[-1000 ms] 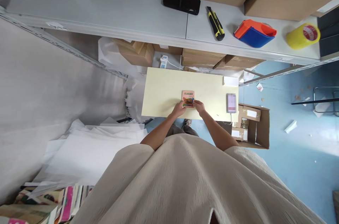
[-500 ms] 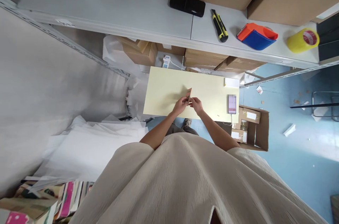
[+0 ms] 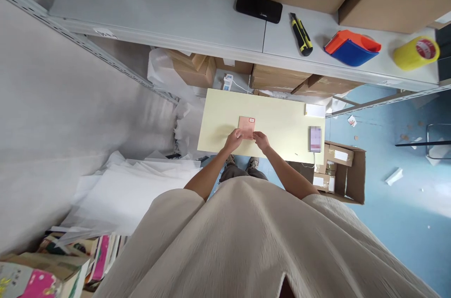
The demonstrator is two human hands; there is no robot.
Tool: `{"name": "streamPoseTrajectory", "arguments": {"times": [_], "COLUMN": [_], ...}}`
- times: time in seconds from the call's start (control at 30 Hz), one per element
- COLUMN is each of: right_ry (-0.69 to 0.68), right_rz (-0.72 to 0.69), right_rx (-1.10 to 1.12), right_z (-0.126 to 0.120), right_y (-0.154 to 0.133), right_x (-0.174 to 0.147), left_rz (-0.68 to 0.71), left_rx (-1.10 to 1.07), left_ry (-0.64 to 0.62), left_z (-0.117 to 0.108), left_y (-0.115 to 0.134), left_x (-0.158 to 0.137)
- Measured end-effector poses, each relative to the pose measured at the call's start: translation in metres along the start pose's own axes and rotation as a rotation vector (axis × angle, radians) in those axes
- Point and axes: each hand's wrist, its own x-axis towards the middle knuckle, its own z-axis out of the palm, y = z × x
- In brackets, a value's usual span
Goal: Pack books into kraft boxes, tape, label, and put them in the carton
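Note:
A thin pink rectangular item (image 3: 246, 125), like a small book or packet, faces up above the pale yellow table (image 3: 218, 110). A red-outlined white label shows at its upper right corner. My left hand (image 3: 233, 139) grips its lower left edge, fingers closed. At the lower right corner my right hand (image 3: 261, 140) pinches it with bent fingers. Whether the item rests on the table or is held just over it, I cannot tell.
On the table's right lie a phone (image 3: 314, 139) with a cable and a white box (image 3: 314, 110). An open carton (image 3: 355, 176) stands beyond. The grey shelf (image 3: 158, 7) holds a cutter (image 3: 301, 35), a tape dispenser (image 3: 352, 48) and yellow tape (image 3: 416, 54).
The pink item has turned from edge-on to flat, showing its broad face. My left hand has shifted slightly left, away from my right hand. The camera view has shifted a little.

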Motion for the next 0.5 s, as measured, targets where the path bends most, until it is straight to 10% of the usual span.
{"name": "streamPoseTrajectory", "arguments": {"times": [0.5], "right_ry": [0.055], "right_rz": [0.072], "right_rx": [0.048], "right_z": [0.0009], "right_y": [-0.0026], "right_x": [-0.0052], "left_rz": [0.050], "left_rx": [0.181], "left_ry": [-0.139], "left_z": [-0.0012], "left_y": [-0.0079], "left_x": [-0.0041]}}
